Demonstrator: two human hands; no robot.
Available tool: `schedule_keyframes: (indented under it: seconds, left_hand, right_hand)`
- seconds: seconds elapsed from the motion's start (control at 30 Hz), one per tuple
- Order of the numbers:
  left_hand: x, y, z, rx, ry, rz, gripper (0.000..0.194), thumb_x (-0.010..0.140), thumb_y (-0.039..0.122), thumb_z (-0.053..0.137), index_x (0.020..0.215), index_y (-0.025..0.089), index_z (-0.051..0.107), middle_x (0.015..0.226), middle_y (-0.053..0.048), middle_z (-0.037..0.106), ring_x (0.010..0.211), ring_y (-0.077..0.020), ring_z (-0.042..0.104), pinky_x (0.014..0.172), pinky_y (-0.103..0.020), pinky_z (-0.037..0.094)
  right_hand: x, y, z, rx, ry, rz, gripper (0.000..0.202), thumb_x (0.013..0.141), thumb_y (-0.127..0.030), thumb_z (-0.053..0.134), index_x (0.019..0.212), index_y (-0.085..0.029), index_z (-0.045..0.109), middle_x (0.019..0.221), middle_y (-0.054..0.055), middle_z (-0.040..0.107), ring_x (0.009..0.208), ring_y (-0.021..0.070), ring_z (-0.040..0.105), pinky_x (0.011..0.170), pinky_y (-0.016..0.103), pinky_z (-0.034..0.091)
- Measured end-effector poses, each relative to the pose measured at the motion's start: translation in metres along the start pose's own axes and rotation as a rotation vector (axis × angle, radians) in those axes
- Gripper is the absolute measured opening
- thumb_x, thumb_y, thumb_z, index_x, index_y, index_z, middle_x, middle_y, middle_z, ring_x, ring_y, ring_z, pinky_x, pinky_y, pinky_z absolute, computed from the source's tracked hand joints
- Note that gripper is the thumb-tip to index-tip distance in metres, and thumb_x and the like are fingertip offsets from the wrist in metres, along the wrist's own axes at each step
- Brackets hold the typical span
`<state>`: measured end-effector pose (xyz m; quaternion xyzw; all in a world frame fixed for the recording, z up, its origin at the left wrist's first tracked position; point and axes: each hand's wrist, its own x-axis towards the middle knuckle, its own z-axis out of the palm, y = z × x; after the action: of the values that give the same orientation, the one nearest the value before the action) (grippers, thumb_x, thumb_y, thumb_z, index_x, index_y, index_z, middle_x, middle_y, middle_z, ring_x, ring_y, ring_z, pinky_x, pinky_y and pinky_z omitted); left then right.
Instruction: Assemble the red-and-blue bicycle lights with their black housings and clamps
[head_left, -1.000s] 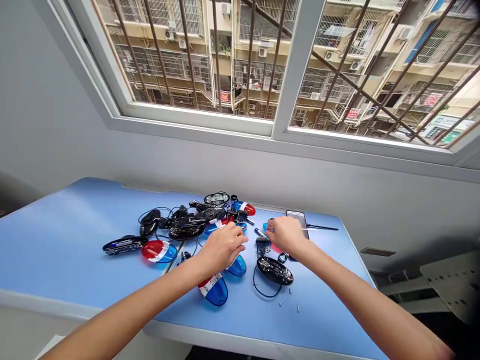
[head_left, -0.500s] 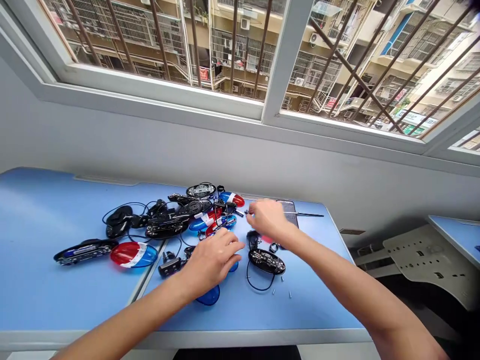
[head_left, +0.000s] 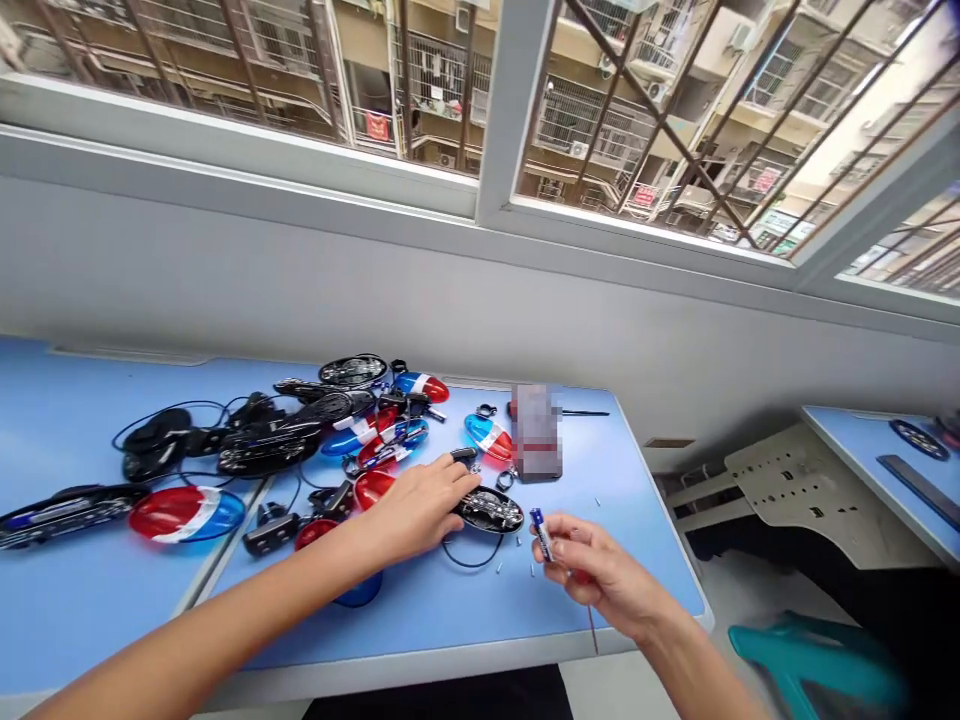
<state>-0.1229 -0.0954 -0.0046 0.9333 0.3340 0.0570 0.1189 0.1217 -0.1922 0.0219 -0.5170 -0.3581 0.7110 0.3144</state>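
The two hands are well apart. The right hand (head_left: 600, 575), just right of the housing, pinches a battery (head_left: 540, 535) between thumb and fingers: a slim, glossy cylinder in blue and silver, raised at a tilt. A thin, straight rod (head_left: 592, 630) sticks out below the same hand. The left hand (head_left: 420, 505) lies palm down, its fingers loosely bent over the left end of the housing (head_left: 495, 512); whether they grip it cannot be told.

The housing is a shiny black plastic oval, its open face showing, with a smooth black cable (head_left: 472, 564) curving in a loop on its near side. Small metal screws (head_left: 499, 567) lie scattered near it, mostly on its near side. Just beyond it sits a round black ring (head_left: 506, 480), then a translucent red-and-blue lens (head_left: 489, 438), domed and oval, with a pale band. The phone (head_left: 538, 472), a flat slab largely blurred out, lies beyond the housing and to its right.

Left of the housing spreads a tangle of glossy black units (head_left: 270, 440) and cords, with another red-and-blue lens at the near side of the tangle. All rest on a smooth, light-blue worktop (head_left: 630, 540) with a pale, rounded edge.
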Motion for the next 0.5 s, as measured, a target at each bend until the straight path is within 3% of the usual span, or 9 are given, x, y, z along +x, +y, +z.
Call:
schedule_keyframes:
  seconds: [0.13,0.27,0.4,0.5]
  left_hand:
    - [-0.0023,-0.003,0.0037,-0.005,0.003,-0.012,0.038,0.08,0.02,0.071,0.116,0.023,0.057,0.105,-0.006,0.064,0.101,-0.0258,0.057,0.074,-0.032,0.046]
    - [-0.0041,-0.0042,0.0043,-0.044,-0.004,-0.029,0.043,0.081,0.022,0.073,0.121,0.022,0.056,0.108,-0.006,0.063,0.102,-0.0259,0.057,0.073,-0.032,0.046]
    - [-0.0041,-0.0064,0.0026,-0.096,-0.003,-0.028,0.042,0.082,0.023,0.072,0.12,0.023,0.055,0.107,-0.005,0.062,0.101,-0.025,0.056,0.075,-0.033,0.046]
    - [-0.0048,-0.0084,0.0022,-0.112,-0.006,-0.018,0.042,0.084,0.024,0.071,0.121,0.023,0.054,0.107,-0.005,0.062,0.1,-0.0246,0.056,0.075,-0.033,0.046]
  right_hand:
    - [0.0005,0.0048,-0.0024,-0.15,0.042,-0.079,0.034,0.076,-0.046,0.073,0.096,-0.02,0.067,0.084,0.001,0.061,0.064,0.0087,0.042,0.049,0.02,0.021]
    - [0.0032,0.0059,-0.002,-0.292,0.103,-0.201,0.033,0.078,-0.048,0.07,0.099,-0.022,0.07,0.083,0.001,0.059,0.076,0.0137,0.05,0.068,0.025,0.04]
    - [0.0032,0.0071,0.0004,-0.347,0.149,-0.133,0.047,0.087,-0.055,0.056,0.125,-0.027,0.06,0.085,0.002,0.06,0.075,0.0162,0.054,0.057,0.025,0.039]
    - [0.0027,0.0084,0.0024,-0.459,0.232,-0.175,0.042,0.094,-0.055,0.044,0.12,-0.027,0.06,0.082,0.003,0.063,0.073,0.0165,0.056,0.06,0.027,0.043]
